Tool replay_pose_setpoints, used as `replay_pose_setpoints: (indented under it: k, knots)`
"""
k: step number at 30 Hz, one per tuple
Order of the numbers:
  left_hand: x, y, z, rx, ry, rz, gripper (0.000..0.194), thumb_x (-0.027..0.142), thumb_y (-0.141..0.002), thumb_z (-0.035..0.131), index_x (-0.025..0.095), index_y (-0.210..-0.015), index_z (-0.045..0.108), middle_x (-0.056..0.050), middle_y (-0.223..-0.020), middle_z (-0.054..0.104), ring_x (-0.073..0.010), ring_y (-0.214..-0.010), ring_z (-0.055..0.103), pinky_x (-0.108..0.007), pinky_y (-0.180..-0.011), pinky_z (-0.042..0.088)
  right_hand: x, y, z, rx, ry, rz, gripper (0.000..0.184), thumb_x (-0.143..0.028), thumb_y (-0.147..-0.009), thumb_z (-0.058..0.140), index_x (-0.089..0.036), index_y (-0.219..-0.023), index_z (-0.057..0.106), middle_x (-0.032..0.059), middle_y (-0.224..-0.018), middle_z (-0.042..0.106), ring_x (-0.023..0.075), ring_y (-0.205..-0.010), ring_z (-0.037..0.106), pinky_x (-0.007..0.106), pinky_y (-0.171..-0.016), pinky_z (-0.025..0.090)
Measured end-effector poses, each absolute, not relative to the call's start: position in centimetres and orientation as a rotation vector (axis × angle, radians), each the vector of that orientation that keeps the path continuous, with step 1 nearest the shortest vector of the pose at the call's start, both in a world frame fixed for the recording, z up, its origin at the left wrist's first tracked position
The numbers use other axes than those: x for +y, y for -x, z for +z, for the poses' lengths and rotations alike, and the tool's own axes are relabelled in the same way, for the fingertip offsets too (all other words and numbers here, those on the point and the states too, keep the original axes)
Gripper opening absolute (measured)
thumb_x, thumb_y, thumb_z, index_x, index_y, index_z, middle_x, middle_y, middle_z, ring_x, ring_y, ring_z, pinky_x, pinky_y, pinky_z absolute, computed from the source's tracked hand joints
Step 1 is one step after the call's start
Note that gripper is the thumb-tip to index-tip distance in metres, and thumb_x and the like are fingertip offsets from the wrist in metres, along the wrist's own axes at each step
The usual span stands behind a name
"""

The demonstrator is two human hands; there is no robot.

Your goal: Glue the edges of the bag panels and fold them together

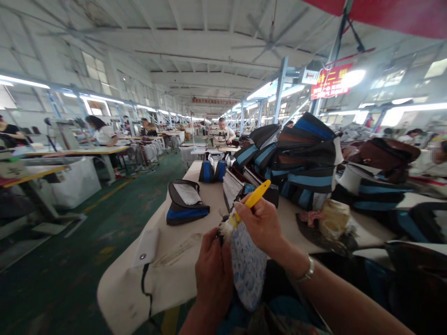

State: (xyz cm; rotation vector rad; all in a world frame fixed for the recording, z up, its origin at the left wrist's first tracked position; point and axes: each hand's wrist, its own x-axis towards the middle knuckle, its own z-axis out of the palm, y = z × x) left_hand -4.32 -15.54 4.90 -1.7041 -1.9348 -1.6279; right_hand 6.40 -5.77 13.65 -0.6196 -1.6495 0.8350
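From here, the right hand (264,226) pinches a brush (257,194), the left hand (214,270) curls its fingers round a mostly hidden dark piece (221,238), and a red sign (331,82) shows "二".

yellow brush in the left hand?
No, the right hand grips the yellow brush by its handle.

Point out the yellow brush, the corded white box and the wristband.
Yellow brush (258,193): head view, on its handle.
Corded white box (148,244): head view, on its upper face.
Wristband (310,268): head view, on its outer side.
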Motion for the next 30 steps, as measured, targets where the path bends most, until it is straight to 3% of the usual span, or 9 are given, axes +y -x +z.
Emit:
replay_pose_setpoints:
  k: [3,8,13,17,22,25,28,30]
  knots:
    - [-15.5,4.3,4.6,-1.905,1.682,-1.566,0.025,0.028,-0.099,0.039,0.016,-0.103,0.062,-0.011,-0.118,0.056,-0.0211,-0.111,0.058,-0.037,-0.1,0.048,-5.1,-6.8,14.8,-1.746,0.655,0.473,0.02,-0.031,-0.086,0.062,-0.016,-0.073,0.062,-0.0006,-0.061,0.057,0.0121,-0.056,0.052,0.025,-0.058,0.038]
    - [-15.3,4.3,4.4,-1.845,1.712,-1.562,0.021,0.026,-0.099,0.041,0.016,-0.102,0.06,-0.01,-0.115,0.057,-0.02,-0.11,0.058,-0.035,-0.098,0.05,-5.3,-7.1,15.8,-1.634,0.601,0.746,0.021,-0.034,-0.086,0.06,-0.018,-0.074,0.059,-0.002,-0.059,0.055,0.0117,-0.052,0.05,0.023,-0.051,0.039]
    - [-15.1,3.9,4.4,-1.903,1.716,-1.581,0.024,0.027,-0.1,0.039,0.017,-0.105,0.06,-0.01,-0.116,0.057,-0.0195,-0.107,0.059,-0.035,-0.096,0.05,-5.9,-6.5,14.7,-1.762,0.613,0.502,0.019,-0.03,-0.088,0.061,-0.02,-0.071,0.061,0.0,-0.063,0.057,0.0128,-0.057,0.051,0.025,-0.059,0.038]
    - [-15.0,4.2,4.7,-1.932,1.704,-1.555,0.027,0.03,-0.1,0.039,0.017,-0.104,0.062,-0.011,-0.114,0.058,-0.0213,-0.107,0.059,-0.036,-0.095,0.05,-6.0,-6.7,14.3,-1.7,0.508,0.673,0.017,-0.028,-0.089,0.062,-0.022,-0.074,0.063,-0.001,-0.062,0.057,0.0125,-0.056,0.05,0.025,-0.058,0.037]
    - [-15.2,5.0,4.9,-1.968,1.658,-1.603,0.028,0.032,-0.099,0.039,0.018,-0.099,0.062,-0.01,-0.109,0.06,-0.0201,-0.101,0.061,-0.033,-0.091,0.051,-4.7,-7.6,14.1,-1.788,0.45,0.502,0.014,-0.024,-0.084,0.068,-0.022,-0.07,0.065,0.0009,-0.069,0.061,0.0152,-0.067,0.054,0.029,-0.073,0.04]
    - [-15.6,5.7,4.0,-1.992,1.563,-1.598,0.026,0.039,-0.095,0.047,0.018,-0.103,0.06,-0.011,-0.116,0.058,-0.0242,-0.11,0.058,-0.041,-0.098,0.049,-4.8,-9.3,14.3,-1.561,0.567,0.544,0.015,-0.028,-0.089,0.064,-0.021,-0.076,0.063,-0.0007,-0.066,0.056,0.0129,-0.061,0.05,0.026,-0.062,0.039]
    - [-16.2,6.3,2.6,-2.075,1.485,-1.602,0.054,0.046,-0.073,0.072,0.018,-0.114,0.052,-0.015,-0.131,0.053,-0.0318,-0.123,0.053,-0.05,-0.101,0.048,-5.9,-11.5,13.3,-1.396,0.625,0.719,0.019,-0.034,-0.088,0.067,-0.02,-0.076,0.062,-0.0031,-0.059,0.047,0.0106,-0.053,0.042,0.023,-0.051,0.034]
    - [-16.7,6.5,2.0,-2.197,1.398,-1.661,0.068,0.043,-0.065,0.077,0.019,-0.121,0.045,-0.016,-0.128,0.056,-0.0326,-0.117,0.058,-0.05,-0.094,0.052,-6.7,-12.9,11.8,-1.311,0.63,0.871,0.02,-0.036,-0.084,0.071,-0.019,-0.077,0.064,-0.0033,-0.057,0.046,0.0101,-0.051,0.039,0.022,-0.047,0.032]
